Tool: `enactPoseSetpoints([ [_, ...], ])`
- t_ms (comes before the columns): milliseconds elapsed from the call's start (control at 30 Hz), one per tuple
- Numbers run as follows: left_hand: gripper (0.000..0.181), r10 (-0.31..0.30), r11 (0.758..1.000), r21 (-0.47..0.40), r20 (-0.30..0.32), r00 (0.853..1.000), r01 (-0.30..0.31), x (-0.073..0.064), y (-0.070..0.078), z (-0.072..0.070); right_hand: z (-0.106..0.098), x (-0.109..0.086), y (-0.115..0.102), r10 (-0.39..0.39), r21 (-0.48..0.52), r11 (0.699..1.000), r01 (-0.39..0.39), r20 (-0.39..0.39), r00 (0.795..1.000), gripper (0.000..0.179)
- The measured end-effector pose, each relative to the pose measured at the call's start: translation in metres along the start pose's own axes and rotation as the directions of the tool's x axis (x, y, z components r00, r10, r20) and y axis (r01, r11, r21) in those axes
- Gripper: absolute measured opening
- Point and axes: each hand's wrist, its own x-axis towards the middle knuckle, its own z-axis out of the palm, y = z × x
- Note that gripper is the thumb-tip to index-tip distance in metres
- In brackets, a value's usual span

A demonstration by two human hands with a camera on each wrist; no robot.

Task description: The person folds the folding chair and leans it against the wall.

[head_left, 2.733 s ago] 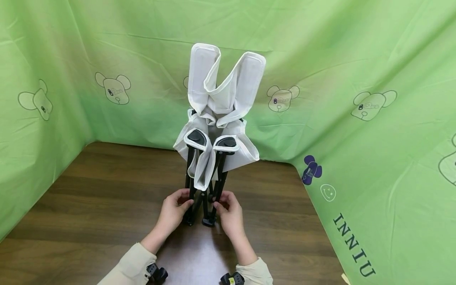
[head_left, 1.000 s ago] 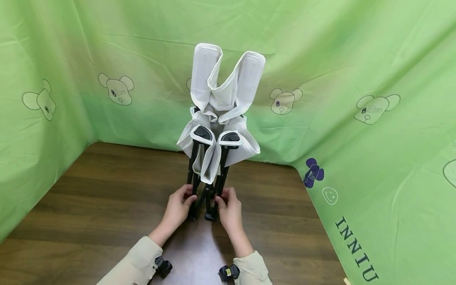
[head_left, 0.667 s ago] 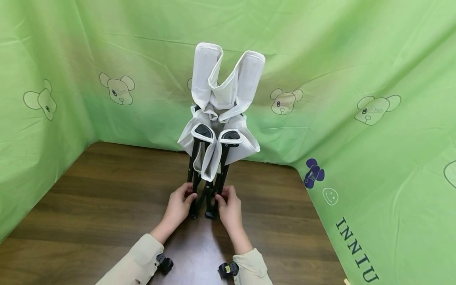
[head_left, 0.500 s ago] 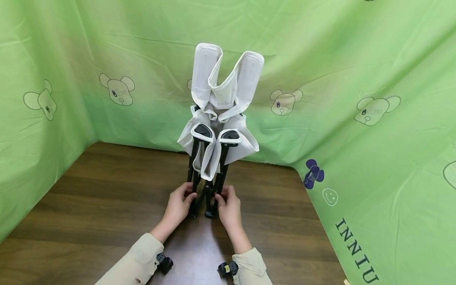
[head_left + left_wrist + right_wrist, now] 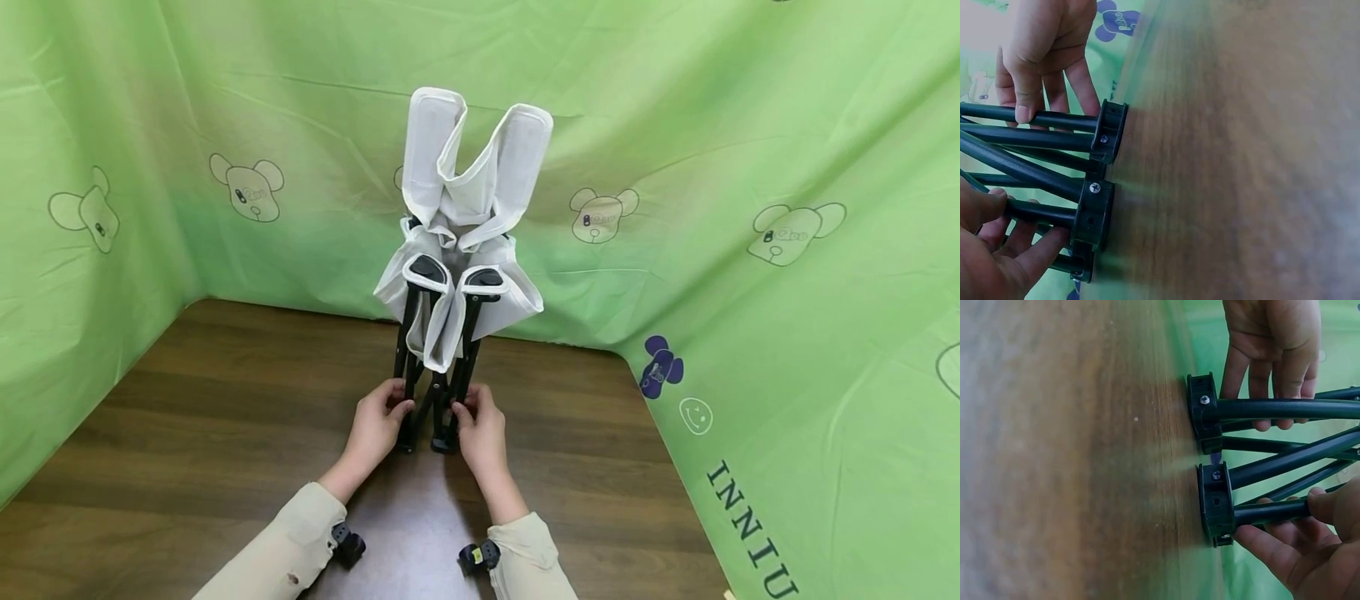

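A folded camp chair with white fabric and black tubular legs stands upright on the wooden table. Thumb and fingers of my left hand hold a leg low on the left side. On the opposite side, my right hand grips another leg at about the same height. Both wrist views show the plastic feet, with screws in them, right at the tabletop. White fabric hangs in folds between the bunched legs, and its two upper corners stick up like ears.
A green cloth printed with bear faces encloses the table at the back and both sides. Black wrist cameras are strapped over the light sleeves. A small pale object peeks in at the lower right edge.
The chair has shifted a little away from me across the table, and both hands have moved along with it, their hold on the legs the same. The head view has shifted slightly.
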Motion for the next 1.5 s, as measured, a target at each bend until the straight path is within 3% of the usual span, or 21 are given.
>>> enactPoseSetpoints([
  [167,0.025,-0.007,1.000,-0.013,-0.017,1.000,0.007,-0.001,0.002,0.002,-0.001,0.001,-0.001,0.001,-0.007,1.000,-0.001,0.013,1.000,0.022],
  [500,0.021,0.028,0.998,0.065,-0.052,0.998,-0.024,-0.001,0.005,0.004,-0.003,0.002,0.001,-0.012,-0.058,0.998,0.012,-0.002,1.000,0.020],
  [700,0.021,0.036,0.995,0.089,-0.046,0.998,-0.032,0.001,0.004,0.006,-0.002,0.004,0.001,-0.036,-0.056,0.998,0.035,-0.018,0.999,0.020],
  [1133,0.024,0.081,0.986,0.149,-0.029,0.996,-0.076,0.001,-0.003,0.011,-0.002,0.005,0.001,-0.014,-0.054,0.998,0.013,-0.007,1.000,0.023],
  [1500,0.027,0.116,0.976,0.193,-0.049,0.992,-0.105,0.001,-0.001,0.013,0.001,0.007,0.003,-0.025,-0.077,0.997,0.024,-0.001,1.000,0.024],
])
